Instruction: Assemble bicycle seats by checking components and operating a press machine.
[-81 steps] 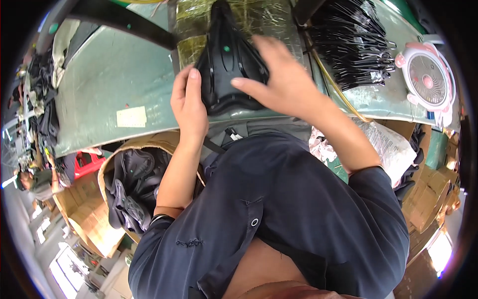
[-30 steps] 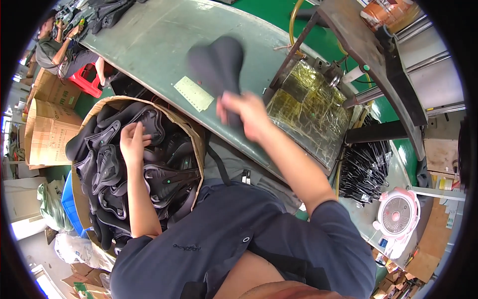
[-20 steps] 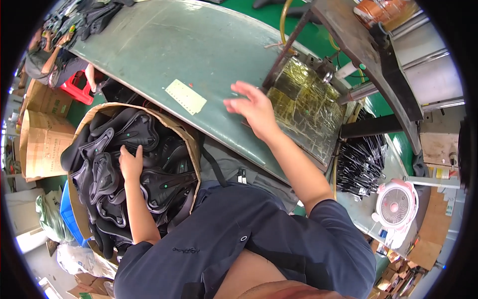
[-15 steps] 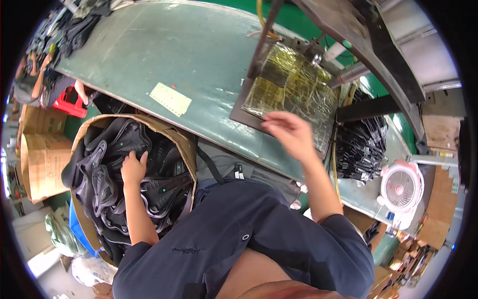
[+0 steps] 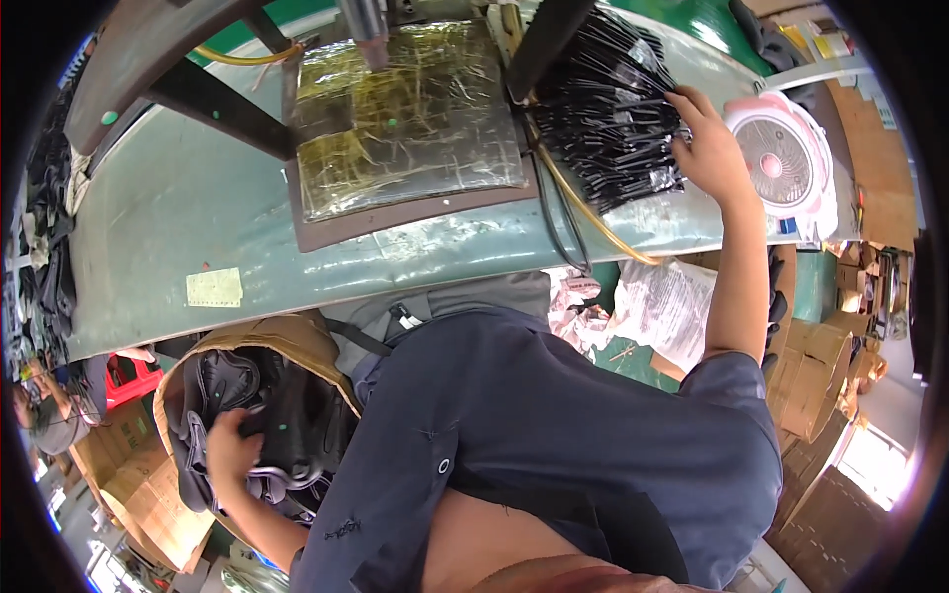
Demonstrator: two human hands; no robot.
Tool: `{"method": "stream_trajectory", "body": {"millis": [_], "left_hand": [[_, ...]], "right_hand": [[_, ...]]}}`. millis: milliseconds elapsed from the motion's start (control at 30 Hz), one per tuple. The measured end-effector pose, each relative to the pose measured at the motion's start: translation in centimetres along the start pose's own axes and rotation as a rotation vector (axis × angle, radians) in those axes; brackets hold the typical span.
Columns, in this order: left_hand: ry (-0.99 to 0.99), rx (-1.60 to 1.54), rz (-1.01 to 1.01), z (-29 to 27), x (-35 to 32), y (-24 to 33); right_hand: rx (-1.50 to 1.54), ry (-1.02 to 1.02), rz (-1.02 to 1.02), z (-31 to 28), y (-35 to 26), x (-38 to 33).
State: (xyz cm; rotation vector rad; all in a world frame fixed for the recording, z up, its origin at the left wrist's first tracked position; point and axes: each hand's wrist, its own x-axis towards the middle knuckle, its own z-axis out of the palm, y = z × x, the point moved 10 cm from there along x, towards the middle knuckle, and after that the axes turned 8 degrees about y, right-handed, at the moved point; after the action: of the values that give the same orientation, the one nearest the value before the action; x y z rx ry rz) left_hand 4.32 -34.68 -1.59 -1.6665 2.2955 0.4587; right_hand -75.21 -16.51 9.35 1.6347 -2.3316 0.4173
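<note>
At the near left, the left hand [image 5: 230, 453] curls its fingers around a black moulded bicycle saddle [image 5: 282, 435] lying in the brown cardboard box [image 5: 297, 341] beside the grey-green worktable [image 5: 148, 217]. At the far right, the right hand [image 5: 707, 148] grips the pile of thin black plastic ties [image 5: 603, 119], fingers closed among them, next to a pink round fan [image 5: 786, 163].

Pale yellow rectangular label [image 5: 215, 288] stuck flat on the green table [image 5: 148, 217] at its near left edge, brown cardboard cartons [image 5: 825, 371] stacked on the floor at the right, another open brown carton [image 5: 119, 465] low at the left.
</note>
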Motion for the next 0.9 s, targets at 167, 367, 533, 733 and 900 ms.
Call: {"method": "stream_trajectory", "body": {"millis": [167, 367, 533, 733, 900], "left_hand": [[-0.059, -0.185, -0.010, -13.4, 0.6, 5.0], [-0.078, -0.767, 0.216, -12.6, 6.7, 12.4], [-0.317, -1.239, 0.186, -1.2, 11.1, 20.0], [-0.493, -1.590, 0.268, 4.4, 8.9, 23.4], [-0.484, -1.611, 0.311, 2.1, 8.3, 26.6]], "right_hand": [[-0.110, -0.116, -0.139, -0.2, -1.1, 0.3], [-0.163, -0.062, -0.407, -0.3, -8.0, 1.1], [-0.067, -0.119, -0.462, 2.5, -13.1, 0.7], [0.404, -0.001, 0.030, -6.0, -6.5, -2.0], [1.087, -0.419, 0.007, 2.2, -24.1, -4.8]]}}
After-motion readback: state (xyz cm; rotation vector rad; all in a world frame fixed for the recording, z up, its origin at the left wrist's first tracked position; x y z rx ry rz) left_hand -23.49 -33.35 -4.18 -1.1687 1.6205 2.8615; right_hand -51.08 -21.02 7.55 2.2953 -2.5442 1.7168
